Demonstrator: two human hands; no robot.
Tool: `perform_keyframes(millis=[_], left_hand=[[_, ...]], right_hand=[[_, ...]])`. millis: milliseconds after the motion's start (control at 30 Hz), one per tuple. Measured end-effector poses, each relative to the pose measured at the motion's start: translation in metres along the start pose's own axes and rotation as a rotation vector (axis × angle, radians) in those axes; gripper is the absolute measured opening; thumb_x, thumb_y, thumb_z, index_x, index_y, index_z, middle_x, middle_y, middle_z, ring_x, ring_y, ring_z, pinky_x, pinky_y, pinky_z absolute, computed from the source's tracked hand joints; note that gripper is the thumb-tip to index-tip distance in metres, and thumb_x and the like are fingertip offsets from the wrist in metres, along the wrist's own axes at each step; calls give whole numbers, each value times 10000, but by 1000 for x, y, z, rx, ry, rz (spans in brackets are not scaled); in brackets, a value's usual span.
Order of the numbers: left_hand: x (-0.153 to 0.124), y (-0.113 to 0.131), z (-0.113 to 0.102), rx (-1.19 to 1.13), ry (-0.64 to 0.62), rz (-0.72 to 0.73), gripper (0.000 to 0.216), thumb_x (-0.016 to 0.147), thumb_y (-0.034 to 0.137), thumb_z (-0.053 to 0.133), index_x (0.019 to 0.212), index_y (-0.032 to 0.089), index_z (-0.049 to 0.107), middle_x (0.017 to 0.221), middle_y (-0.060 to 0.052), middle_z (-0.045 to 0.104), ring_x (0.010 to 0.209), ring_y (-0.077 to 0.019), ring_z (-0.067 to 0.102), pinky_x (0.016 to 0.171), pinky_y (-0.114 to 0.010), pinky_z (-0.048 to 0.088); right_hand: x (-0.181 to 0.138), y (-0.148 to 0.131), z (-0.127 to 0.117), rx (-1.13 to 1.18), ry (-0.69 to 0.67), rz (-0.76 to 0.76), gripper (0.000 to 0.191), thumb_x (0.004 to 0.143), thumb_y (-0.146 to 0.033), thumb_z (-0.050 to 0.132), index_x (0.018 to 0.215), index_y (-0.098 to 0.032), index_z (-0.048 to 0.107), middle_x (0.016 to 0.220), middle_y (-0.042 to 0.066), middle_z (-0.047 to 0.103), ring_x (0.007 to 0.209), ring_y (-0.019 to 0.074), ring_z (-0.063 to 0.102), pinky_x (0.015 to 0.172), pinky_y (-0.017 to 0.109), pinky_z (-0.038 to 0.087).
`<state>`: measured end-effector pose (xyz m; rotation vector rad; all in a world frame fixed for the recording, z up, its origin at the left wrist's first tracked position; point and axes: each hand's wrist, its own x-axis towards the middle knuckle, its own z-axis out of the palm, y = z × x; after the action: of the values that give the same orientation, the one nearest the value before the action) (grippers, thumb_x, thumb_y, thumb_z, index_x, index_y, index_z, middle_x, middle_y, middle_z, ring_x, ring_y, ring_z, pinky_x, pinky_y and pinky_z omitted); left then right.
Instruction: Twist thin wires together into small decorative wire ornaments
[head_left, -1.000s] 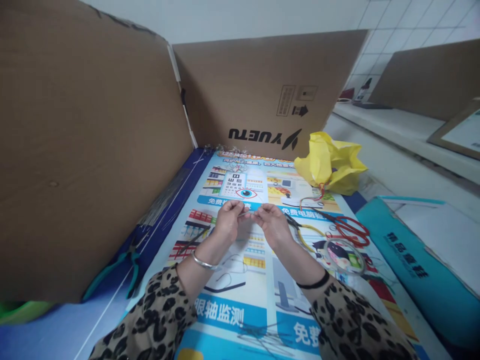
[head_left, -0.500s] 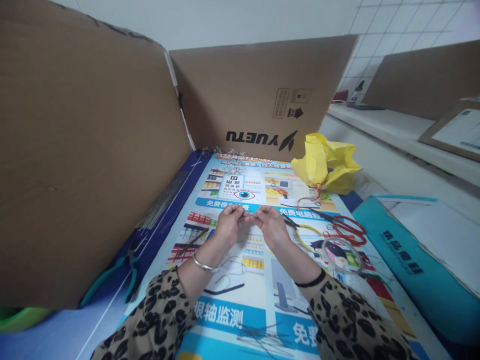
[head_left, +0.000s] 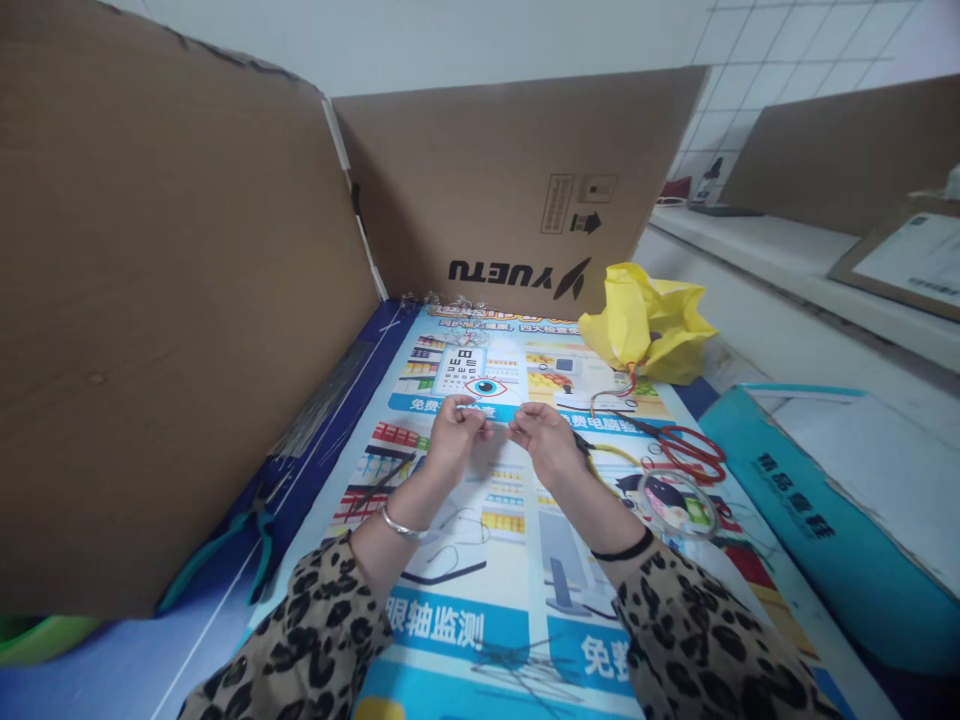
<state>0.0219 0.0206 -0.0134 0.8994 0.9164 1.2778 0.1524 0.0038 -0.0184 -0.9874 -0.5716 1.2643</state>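
Note:
My left hand [head_left: 457, 435] is held over the middle of the printed poster sheet [head_left: 442, 690], thumb and fingers pinched together. Facing it, a small gap away, my right hand [head_left: 544, 437] pinches in the same way. Whatever is between the fingertips is too thin or small to make out. Just right of my right hand lie yellow-handled pliers [head_left: 615, 455], partly hidden by the hand. A bundle of thin dark wires [head_left: 525, 668] lies on the sheet near the front, between my forearms.
Red-handled scissors [head_left: 690, 452], a clear tape roll [head_left: 679, 503] and a crumpled yellow paper piece [head_left: 645, 325] lie at right. Beyond stands a teal box [head_left: 795, 500]. Teal pliers [head_left: 225, 550] and straight wires [head_left: 319, 400] are at left. Cardboard panels [head_left: 510, 190] wall the back and left.
My hands have drawn slightly apart, widening the gap between the fingertips. Both stay pinched. The whole view has shifted a little; other things appear unmoved.

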Motion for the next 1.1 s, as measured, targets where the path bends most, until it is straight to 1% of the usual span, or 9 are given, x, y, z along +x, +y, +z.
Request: perform_keyframes(millis=[100, 200, 333, 433, 533, 700, 900, 967, 1100], left_hand=[[4, 8, -3, 203, -86, 127, 299, 678, 197, 624, 927, 200, 457, 653, 50, 564, 588, -111, 593, 569, -247, 494], [8, 17, -9, 515, -257, 211, 88, 739, 204, 549, 825, 189, 559, 690, 3, 601, 631, -132, 612, 596, -253, 491], [8, 24, -18, 1020, -521, 478, 210, 786, 147, 486, 878, 222, 659, 931, -61, 673, 911, -188, 613, 786, -290, 461], [6, 25, -22, 1426, -537, 631, 283, 831, 146, 433, 1021, 223, 629, 1033, -84, 649, 904, -205, 607, 743, -301, 444], [3, 29, -23, 1710, -552, 737, 241, 871, 217, 415, 951, 201, 641, 880, -87, 648, 741, -196, 599, 657, -296, 409], [1, 36, -20, 1818, -692, 879, 194, 865, 203, 440, 812, 194, 626, 780, -57, 587, 679, -181, 544, 643, -303, 367], [-1, 37, -16, 1796, -744, 830, 177, 834, 125, 450, 809, 189, 613, 841, -53, 564, 765, -176, 543, 683, -302, 378], [-2, 36, -15, 1788, -734, 844, 182, 837, 144, 453, 854, 203, 625, 931, -60, 583, 831, -188, 555, 709, -307, 389], [-6, 32, -13, 1768, -710, 933, 208, 844, 160, 443, 916, 219, 629, 1236, -62, 531, 1000, -226, 550, 737, -314, 410]], right_hand=[[6, -10, -7, -75, -2, -7, 313, 501, -251, 767, 713, -188, 545, 598, -55, 571, 544, 89, 540, 553, 259, 488], [14, -17, -14, -109, -1, -7, 313, 506, -250, 759, 728, -189, 547, 582, -57, 567, 526, 84, 528, 530, 248, 478], [23, -23, -23, -144, 1, -5, 312, 496, -250, 749, 724, -188, 545, 539, -71, 543, 497, 77, 509, 512, 246, 477], [25, -26, -26, -198, -16, 4, 291, 486, -224, 736, 707, -181, 553, 506, -76, 527, 471, 78, 498, 486, 252, 478], [23, -30, -26, -250, -41, -1, 259, 493, -217, 721, 692, -177, 560, 512, -72, 536, 467, 77, 502, 476, 250, 483], [22, -37, -25, -315, -73, -29, 225, 514, -217, 709, 680, -175, 564, 506, -73, 526, 462, 68, 487, 461, 231, 482], [17, -59, -27, -402, -152, 5, 180, 529, -177, 716, 653, -165, 586, 489, -54, 528, 452, 76, 485, 431, 223, 471], [11, -76, -28, -469, -187, 12, 156, 530, -152, 724, 631, -154, 604, 512, -32, 553, 452, 82, 496, 404, 210, 449], [-10, -120, -27, -704, -183, -191, 71, 646, -192, 692, 674, -153, 639, 562, -17, 579, 482, 77, 513, 424, 191, 437]])
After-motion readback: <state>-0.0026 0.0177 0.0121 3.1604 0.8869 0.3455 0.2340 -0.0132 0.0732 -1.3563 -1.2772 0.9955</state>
